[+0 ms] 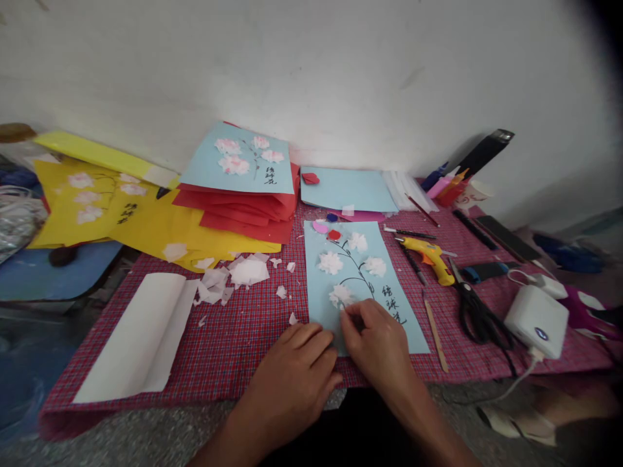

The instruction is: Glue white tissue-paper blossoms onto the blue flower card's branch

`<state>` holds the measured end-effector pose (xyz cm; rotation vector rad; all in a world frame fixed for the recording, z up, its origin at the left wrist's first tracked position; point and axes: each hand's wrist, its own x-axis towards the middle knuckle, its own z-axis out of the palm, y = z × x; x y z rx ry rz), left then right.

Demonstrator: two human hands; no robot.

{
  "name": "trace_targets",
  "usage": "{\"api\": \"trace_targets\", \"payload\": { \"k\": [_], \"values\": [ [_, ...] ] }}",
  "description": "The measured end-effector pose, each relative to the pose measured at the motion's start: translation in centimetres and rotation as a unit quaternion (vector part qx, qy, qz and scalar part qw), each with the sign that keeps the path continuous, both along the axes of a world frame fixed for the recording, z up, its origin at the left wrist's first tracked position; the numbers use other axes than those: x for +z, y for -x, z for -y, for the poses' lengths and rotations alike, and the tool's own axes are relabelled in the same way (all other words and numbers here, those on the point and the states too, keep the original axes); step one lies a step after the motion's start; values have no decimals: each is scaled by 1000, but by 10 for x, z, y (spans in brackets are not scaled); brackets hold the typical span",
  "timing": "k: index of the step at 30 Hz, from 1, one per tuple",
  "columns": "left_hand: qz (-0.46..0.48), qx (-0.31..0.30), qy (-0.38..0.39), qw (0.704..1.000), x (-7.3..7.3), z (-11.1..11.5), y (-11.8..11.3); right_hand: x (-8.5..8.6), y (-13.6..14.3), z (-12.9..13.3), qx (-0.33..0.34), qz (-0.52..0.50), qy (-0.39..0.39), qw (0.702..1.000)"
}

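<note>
- A light-blue paper sheet [318, 308] lies flat on the checked-cloth worktop [219, 350], directly before the person, bearing four white paper flowers along a dark drawn branch [361, 269].
- The right hand [379, 344] works at the lowest white flower [339, 294]; its thumb and forefinger come together at the lower edge. Whether a paper scrap is between them, I cannot tell.
- For a neat result, a gentle touch would likely serve best: pressing at the petal's base keeps the ruffles raised, and fingers free of paint or glue spare the blue paper.
- The left hand [294, 370] is palm down, fingers loosely bent and grasping nothing visible, over the sheet's lower left corner; light, steady pressure there should prevent slipping.
- Both forearms reach in from below, wrists low.
</note>
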<state>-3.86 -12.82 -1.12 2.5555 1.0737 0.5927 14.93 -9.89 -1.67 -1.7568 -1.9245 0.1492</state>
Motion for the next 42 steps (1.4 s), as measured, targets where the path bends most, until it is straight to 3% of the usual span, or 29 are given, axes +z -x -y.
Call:
{"api": "trace_targets", "payload": {
  "k": [16, 25, 32, 37, 42],
  "values": [
    [8, 0, 5, 1000, -1, 1, 1, 5, 5, -11, -40, 38, 61, 997],
    [6, 2, 10, 1000, 1, 0, 2, 5, 5, -9, -25, 27, 46, 998],
    [16, 6, 5, 1000, 2, 0, 2, 5, -35, 21, 20, -48, -6, 999],
    [17, 7, -7, 1000, 3, 0, 2, -3, -64, 19, 60, -75, -28, 995],
    [11, 12, -33, 999, 8, -1, 0, -8, -65, 16, 79, -49, 5, 996]
  ]
}}
